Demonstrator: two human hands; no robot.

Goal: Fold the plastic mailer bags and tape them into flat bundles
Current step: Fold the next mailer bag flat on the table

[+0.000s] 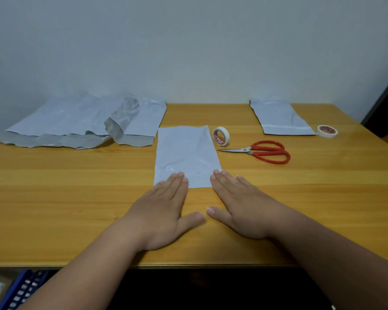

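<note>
From my head camera, the folded mailer bag (186, 156) lies flat on the wooden table (76, 198) straight ahead of me, its long axis running away from me toward the wall, short edge nearest my hands. My left hand (166, 211) lies flat with straight fingers, fingertips pressing the bag's near left corner; my right hand (240, 209) lies flat too, fingers spread, its fingertips just at the bag's near right corner. Neither hand grips anything.

To the far left, a loose pile of mailer bags (85, 124) lies crumpled and overlapping, so I cannot count them. At the far right another mailer bag (280, 118) lies flat, its long axis also pointing roughly at the wall.

A tape roll (221, 136) stands on edge just beside the folded bag's far right corner; red printing shows inside its core, too small to read. A second tape roll (327, 131) lies beside the far bag, its red print equally illegible. Red-handled scissors (260, 151) lie near the bag, blades pointing left toward it.

Below the table's near edge, at lower left, a blue object (20, 289) is cut off and unclear.
</note>
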